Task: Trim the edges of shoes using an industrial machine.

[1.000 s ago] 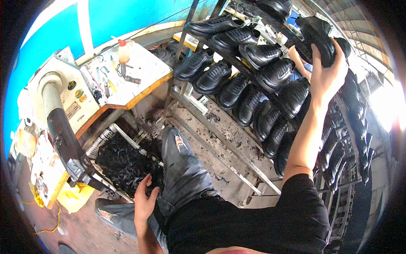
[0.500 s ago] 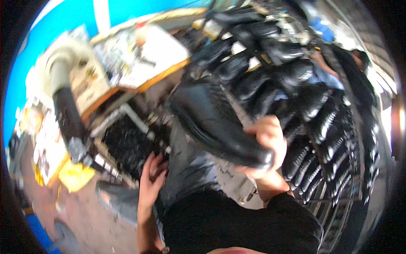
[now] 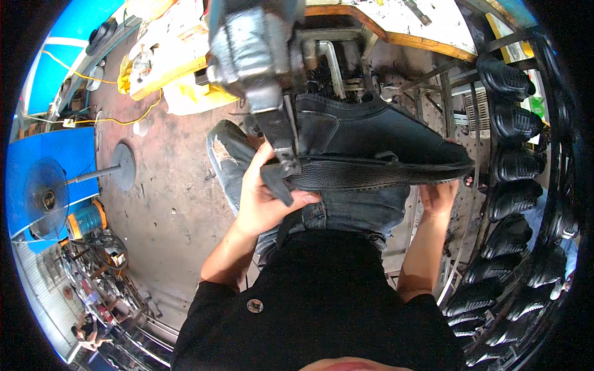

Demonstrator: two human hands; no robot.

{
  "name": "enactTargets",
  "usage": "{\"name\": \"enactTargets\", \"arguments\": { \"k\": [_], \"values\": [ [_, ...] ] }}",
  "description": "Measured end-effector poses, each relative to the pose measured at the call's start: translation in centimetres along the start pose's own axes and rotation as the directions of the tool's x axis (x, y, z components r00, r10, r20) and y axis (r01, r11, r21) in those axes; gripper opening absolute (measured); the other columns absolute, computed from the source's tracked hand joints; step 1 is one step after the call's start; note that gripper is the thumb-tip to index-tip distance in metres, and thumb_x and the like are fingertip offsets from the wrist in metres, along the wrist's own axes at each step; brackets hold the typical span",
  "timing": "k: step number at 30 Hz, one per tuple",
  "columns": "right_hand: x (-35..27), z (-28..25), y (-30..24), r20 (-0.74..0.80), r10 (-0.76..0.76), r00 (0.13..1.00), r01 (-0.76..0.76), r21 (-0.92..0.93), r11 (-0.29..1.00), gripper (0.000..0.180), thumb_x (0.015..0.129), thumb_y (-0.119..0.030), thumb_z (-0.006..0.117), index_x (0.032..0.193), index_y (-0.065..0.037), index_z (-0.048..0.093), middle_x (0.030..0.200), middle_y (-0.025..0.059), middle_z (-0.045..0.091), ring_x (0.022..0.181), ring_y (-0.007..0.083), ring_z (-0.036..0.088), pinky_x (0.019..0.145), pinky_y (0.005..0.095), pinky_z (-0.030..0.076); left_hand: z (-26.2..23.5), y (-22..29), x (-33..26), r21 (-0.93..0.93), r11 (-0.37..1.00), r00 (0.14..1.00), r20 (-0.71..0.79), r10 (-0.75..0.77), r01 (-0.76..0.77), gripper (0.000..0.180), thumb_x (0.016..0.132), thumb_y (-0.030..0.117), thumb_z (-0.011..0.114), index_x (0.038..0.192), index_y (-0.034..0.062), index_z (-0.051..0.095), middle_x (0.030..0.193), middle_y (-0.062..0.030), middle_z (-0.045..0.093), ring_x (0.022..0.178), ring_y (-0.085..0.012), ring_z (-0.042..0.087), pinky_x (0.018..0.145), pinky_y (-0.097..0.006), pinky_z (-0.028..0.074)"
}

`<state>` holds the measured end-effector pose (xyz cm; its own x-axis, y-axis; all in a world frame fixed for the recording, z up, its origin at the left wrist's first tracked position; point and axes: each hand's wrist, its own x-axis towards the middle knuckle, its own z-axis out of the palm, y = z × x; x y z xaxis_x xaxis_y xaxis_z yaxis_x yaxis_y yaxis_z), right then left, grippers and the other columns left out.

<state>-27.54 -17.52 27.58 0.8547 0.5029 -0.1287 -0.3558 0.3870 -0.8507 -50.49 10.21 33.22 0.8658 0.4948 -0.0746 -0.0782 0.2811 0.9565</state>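
A black leather shoe [image 3: 377,133] lies on its side across my front, its textured sole edge toward me and its toe to the right. My left hand [image 3: 258,201] grips the heel end, thumb along the sole edge. The toe end rests on my right hand [image 3: 437,198], whose fingers are partly hidden beneath it. A dark metal machine arm [image 3: 250,62] comes down from above, and its narrow tip meets the shoe's heel end beside my left fingers. Near my left thumb hangs a black flap [image 3: 276,184]; whether it belongs to the shoe or the machine, I cannot tell.
Black shoes [image 3: 516,164] line a rack on the right. A white-topped workbench [image 3: 427,31] with a wooden edge stands ahead. Farther left are a yellow bag [image 3: 195,96], a standing fan [image 3: 49,198] and a yellow cable [image 3: 133,120]. Another person [image 3: 88,337] is far off at lower left.
My view has swung left from the shoe rack. The shoe, earlier in my right hand alone, is now at the machine arm's tip, and my formerly free left hand has taken hold of its heel end.
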Motion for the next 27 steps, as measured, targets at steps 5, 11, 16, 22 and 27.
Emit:
{"name": "enactTargets", "arguments": {
  "k": [5,11,16,22,27],
  "values": [
    [0.8,1.7,-4.5,0.103,-0.247,0.964,0.267,-0.327,0.906,0.089,0.070,-0.016,0.086,0.144,0.001,0.039,0.135,0.0168,0.054,0.124,0.0291,0.056,0.108,0.0417,0.044,0.4,-2.2,-0.1,-0.279,0.956,0.992,-0.105,0.066,-0.093,0.096,0.071,-0.008,0.083,0.150,0.0056,0.031,0.125,-0.0089,0.061,0.103,-0.0206,0.065,0.090,-0.036,0.055],
    [2.1,6.2,-8.0,0.239,-0.285,0.928,0.372,-0.605,0.704,0.102,0.069,-0.043,0.089,0.141,0.007,0.039,0.131,0.0191,0.057,0.119,0.0262,0.058,0.106,0.0399,0.044,-0.2,-4.3,0.1,-0.513,0.842,0.986,-0.089,0.142,-0.168,0.102,0.074,0.003,0.086,0.156,0.0076,0.026,0.145,-0.0102,0.048,0.130,-0.0234,0.051,0.107,-0.039,0.044],
    [1.0,-0.2,-5.5,0.012,-0.276,0.961,0.270,-0.259,0.927,0.097,0.076,-0.030,0.085,0.150,0.004,0.031,0.139,0.0206,0.051,0.124,0.0281,0.057,0.096,0.0368,0.054,1.3,-2.1,1.2,-0.042,0.995,0.996,-0.014,0.092,-0.092,0.103,0.064,0.004,0.093,0.150,0.0008,0.036,0.151,-0.0106,0.042,0.133,-0.0200,0.046,0.111,-0.037,0.037],
    [-0.3,3.4,-8.9,-0.205,-0.247,0.947,0.198,-0.230,0.953,0.091,0.076,-0.030,0.084,0.147,0.000,0.036,0.137,0.0192,0.051,0.130,0.0339,0.050,0.112,0.0472,0.042,2.1,-1.1,1.1,-0.223,0.970,0.994,-0.056,0.092,-0.102,0.105,0.062,0.001,0.093,0.150,0.0028,0.035,0.143,-0.0099,0.049,0.124,-0.0189,0.053,0.101,-0.036,0.047],
    [0.6,3.9,-10.3,0.094,-0.249,0.964,0.245,0.047,0.968,0.089,0.074,-0.026,0.086,0.145,-0.002,0.039,0.138,0.0195,0.051,0.129,0.0303,0.051,0.111,0.0458,0.041,1.3,-2.2,0.6,-0.365,0.931,0.993,-0.109,-0.045,0.002,0.112,0.060,-0.002,0.092,0.153,0.0038,0.029,0.140,-0.0089,0.051,0.115,-0.0183,0.058,0.091,-0.035,0.054]
  ]
}}
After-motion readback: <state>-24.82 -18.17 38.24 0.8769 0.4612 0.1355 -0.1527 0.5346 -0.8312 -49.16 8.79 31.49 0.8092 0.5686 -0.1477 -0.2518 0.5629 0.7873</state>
